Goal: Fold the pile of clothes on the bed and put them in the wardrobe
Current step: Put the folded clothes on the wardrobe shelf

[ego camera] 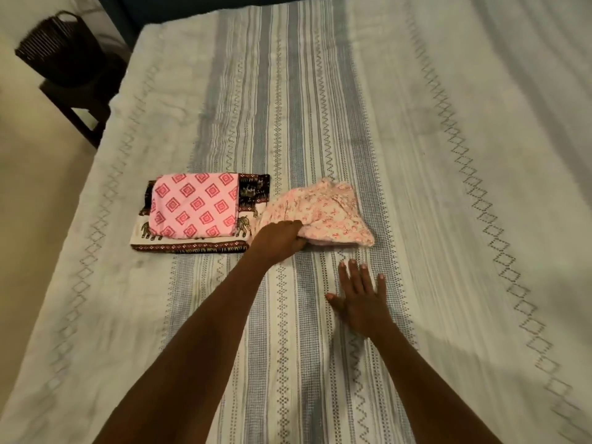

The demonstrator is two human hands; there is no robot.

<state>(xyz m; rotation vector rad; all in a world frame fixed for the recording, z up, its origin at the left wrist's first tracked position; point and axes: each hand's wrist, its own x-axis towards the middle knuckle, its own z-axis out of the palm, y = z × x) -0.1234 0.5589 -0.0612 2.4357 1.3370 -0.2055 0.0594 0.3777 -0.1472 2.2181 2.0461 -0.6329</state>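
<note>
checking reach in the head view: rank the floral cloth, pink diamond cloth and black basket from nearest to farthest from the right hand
1. Floral cloth, just ahead of the right hand.
2. Pink diamond cloth, farther left on the stack.
3. Black basket, off the bed, far left.

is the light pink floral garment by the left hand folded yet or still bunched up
Still bunched up. The floral garment lies crumpled with uneven edges, gripped by the left hand, unlike the flat folded pink diamond-print cloth beside it.

On the striped woven bedspread (416,155), your folded diamond-print cloth (195,208) lies atop the folded elephant-print cloth (192,245). The crumpled floral garment (326,213) sits just right of them. A dark woven basket (61,48) stands beyond the bed's left edge.
</note>
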